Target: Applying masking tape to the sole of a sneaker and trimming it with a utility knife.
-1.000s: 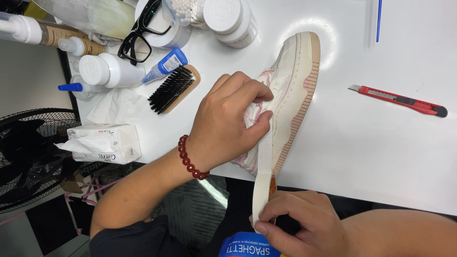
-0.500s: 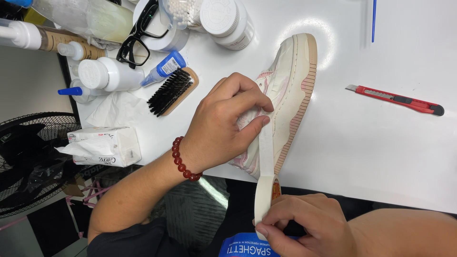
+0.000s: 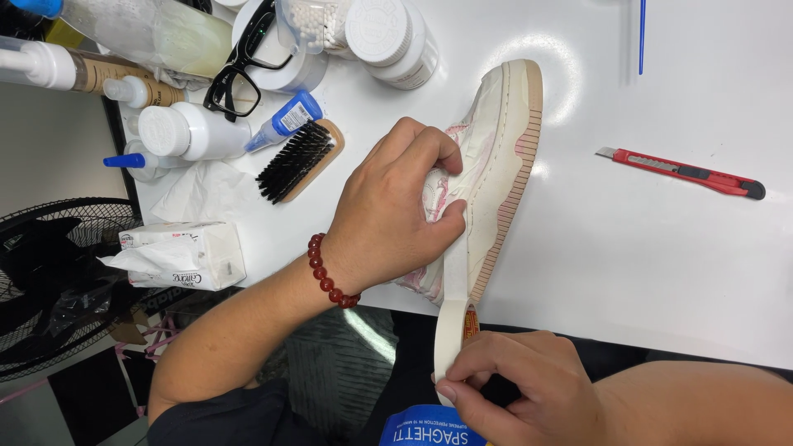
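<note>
Head view: white and pink low sneaker (image 3: 496, 157) lying on its side on the white surface (image 3: 644, 248), heel end overhanging the near edge, much of it covered in cream tape. Left hand (image 3: 388, 219), red bead bracelet (image 3: 329, 272) at the wrist, closed over the shoe's upper, thumb pressing a strip of tape down. Right hand (image 3: 529, 388) near the bottom, fingers pinching a roll of cream masking tape (image 3: 450, 339), strip running up to the sneaker. Left of the shoe: wooden brush with black bristles (image 3: 297, 161), black glasses (image 3: 239, 62), white bottles, tissue pack (image 3: 186, 254). Far right: red utility knife (image 3: 681, 172).
</note>
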